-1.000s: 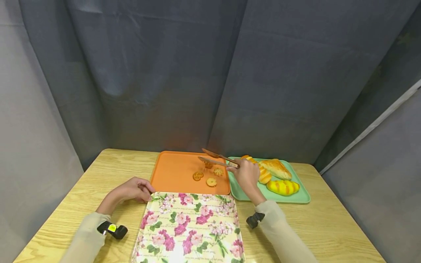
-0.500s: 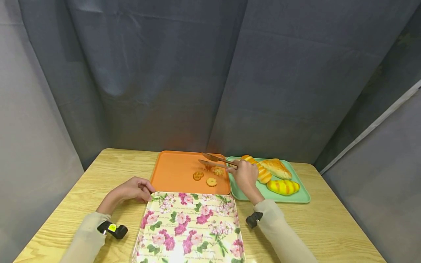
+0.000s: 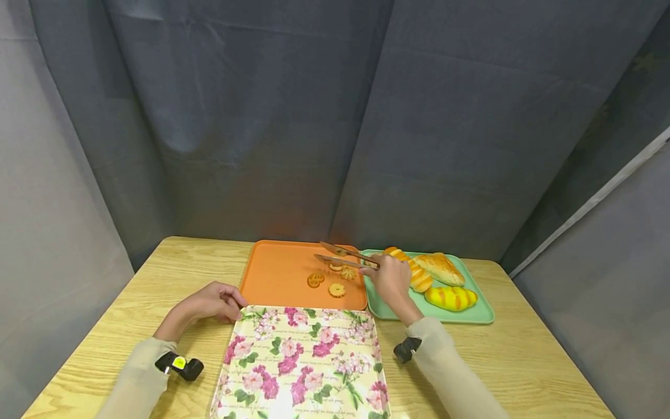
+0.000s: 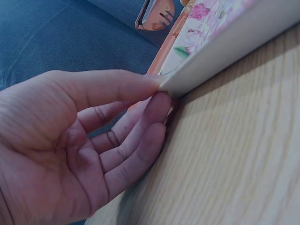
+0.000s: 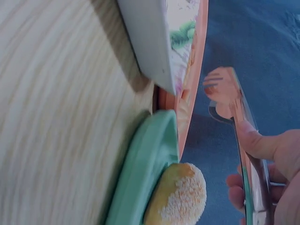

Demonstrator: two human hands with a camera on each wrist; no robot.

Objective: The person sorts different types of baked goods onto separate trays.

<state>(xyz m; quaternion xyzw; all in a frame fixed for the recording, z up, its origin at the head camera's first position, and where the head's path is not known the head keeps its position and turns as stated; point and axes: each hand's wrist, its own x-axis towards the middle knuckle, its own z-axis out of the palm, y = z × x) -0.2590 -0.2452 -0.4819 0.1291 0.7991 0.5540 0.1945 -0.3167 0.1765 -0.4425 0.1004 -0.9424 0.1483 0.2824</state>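
Note:
My left hand (image 3: 214,301) pinches the far left corner of a floral tray (image 3: 288,349); the left wrist view shows thumb above the rim (image 4: 169,84) and a finger beneath. My right hand (image 3: 394,282) grips metal tongs (image 3: 331,247) over the orange tray (image 3: 277,270). The tongs' arms stand apart, and no item shows between their ends (image 5: 222,86) in the right wrist view. Below them lies a cookie (image 3: 335,267), partly hidden by the lower arm. A flower-shaped cookie (image 3: 348,273), a ring cookie (image 3: 337,290) and a pretzel-shaped cookie (image 3: 316,280) lie close by.
To the right, a green tray (image 3: 484,308) bears a striped yellow bread (image 3: 451,298), an orange scored loaf (image 3: 420,280) and a flat golden pastry (image 3: 438,269). Behind the wooden table (image 3: 193,262) hangs a dark grey curtain (image 3: 251,145). The floral tray adjoins the orange one.
The tongs have dropped slightly with the right hand. The cookie beneath them now shows lower and a little further right, below the lower arm. The left hand and trays stay put.

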